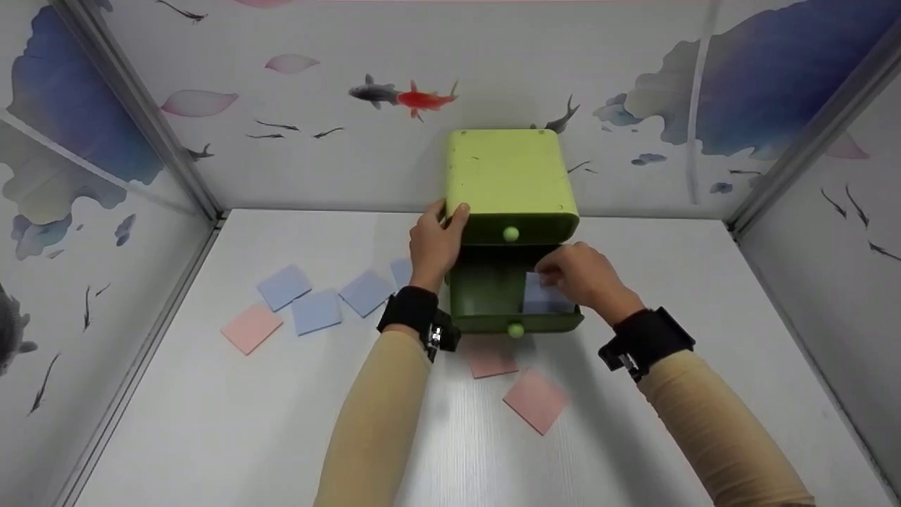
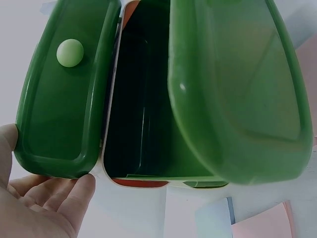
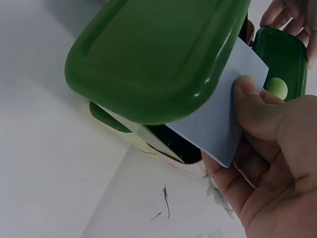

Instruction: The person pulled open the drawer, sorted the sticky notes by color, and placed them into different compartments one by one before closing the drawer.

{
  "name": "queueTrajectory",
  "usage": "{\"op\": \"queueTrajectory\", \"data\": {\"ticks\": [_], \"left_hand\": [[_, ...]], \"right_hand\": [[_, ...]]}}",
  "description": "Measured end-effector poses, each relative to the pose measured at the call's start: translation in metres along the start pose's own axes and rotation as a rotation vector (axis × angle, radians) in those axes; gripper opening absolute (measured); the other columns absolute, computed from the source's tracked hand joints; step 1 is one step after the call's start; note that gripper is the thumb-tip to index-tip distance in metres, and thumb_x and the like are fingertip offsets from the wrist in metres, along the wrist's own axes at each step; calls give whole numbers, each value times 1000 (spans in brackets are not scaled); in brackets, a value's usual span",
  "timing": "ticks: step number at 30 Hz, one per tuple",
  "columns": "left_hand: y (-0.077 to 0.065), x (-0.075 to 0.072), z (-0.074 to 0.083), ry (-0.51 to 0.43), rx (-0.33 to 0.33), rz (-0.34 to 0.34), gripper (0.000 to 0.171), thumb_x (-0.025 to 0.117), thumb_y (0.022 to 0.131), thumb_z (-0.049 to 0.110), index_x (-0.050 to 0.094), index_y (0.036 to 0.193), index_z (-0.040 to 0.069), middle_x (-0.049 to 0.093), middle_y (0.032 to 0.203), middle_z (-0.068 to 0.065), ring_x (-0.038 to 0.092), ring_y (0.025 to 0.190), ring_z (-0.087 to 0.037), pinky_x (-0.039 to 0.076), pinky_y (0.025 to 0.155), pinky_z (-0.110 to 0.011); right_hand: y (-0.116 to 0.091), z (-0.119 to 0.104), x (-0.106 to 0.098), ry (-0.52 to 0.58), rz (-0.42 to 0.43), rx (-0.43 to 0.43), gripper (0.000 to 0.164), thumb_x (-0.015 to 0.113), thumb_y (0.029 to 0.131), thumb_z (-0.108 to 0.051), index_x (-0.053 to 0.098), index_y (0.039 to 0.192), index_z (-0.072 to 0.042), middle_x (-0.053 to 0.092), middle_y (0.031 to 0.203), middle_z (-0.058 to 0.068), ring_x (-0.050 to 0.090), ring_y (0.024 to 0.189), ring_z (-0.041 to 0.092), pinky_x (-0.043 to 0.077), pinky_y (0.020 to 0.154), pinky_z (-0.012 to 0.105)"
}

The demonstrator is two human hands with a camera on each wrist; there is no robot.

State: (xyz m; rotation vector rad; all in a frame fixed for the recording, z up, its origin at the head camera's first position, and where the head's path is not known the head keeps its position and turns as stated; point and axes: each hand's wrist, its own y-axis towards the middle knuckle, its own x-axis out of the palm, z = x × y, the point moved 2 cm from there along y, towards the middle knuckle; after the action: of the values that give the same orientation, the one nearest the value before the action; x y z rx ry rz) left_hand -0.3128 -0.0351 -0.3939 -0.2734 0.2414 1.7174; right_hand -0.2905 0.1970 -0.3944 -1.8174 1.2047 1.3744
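A small green two-drawer cabinet [image 1: 510, 169] stands against the back panel, its lower drawer [image 1: 482, 323] pulled out. My left hand [image 1: 433, 248] holds the cabinet's left side by the upper drawer [image 2: 62, 111], the thumb at its front edge and the fingers along the side. Over the right part of the lower drawer, my right hand [image 1: 583, 276] pinches a blue square paper [image 1: 543, 299] between thumb and fingers. In the right wrist view that paper [image 3: 223, 109] slants partly behind the drawer front, which hides its far end.
Left of the cabinet lie several blue square papers [image 1: 316, 312] and a pink one [image 1: 251, 329]. Two more pink papers [image 1: 536, 401] lie in front of the open drawer, one partly beneath it. Printed panels [image 1: 295, 162] border the white table [image 1: 281, 422].
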Motion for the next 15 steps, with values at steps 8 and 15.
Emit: {"op": "queueTrajectory", "data": {"ticks": [8,15], "left_hand": [[0,-1,0,3,14,-9,64,50,99,50,38,150,13,45,152,-6,49,135,-21,42,109,-35],[1,0,-1,2,6,-3,65,51,98,50,38,150,14,45,151,-5,49,135,-21,42,109,-36]], "right_hand": [[4,1,12,-39,-89,14,20,64,90,-1,77,103,-10,75,100,9,69,93,28,55,80,46],[6,2,20,-85,-81,3,20,62,92,-2,77,99,-12,74,95,7,66,88,28,53,76,46]]}}
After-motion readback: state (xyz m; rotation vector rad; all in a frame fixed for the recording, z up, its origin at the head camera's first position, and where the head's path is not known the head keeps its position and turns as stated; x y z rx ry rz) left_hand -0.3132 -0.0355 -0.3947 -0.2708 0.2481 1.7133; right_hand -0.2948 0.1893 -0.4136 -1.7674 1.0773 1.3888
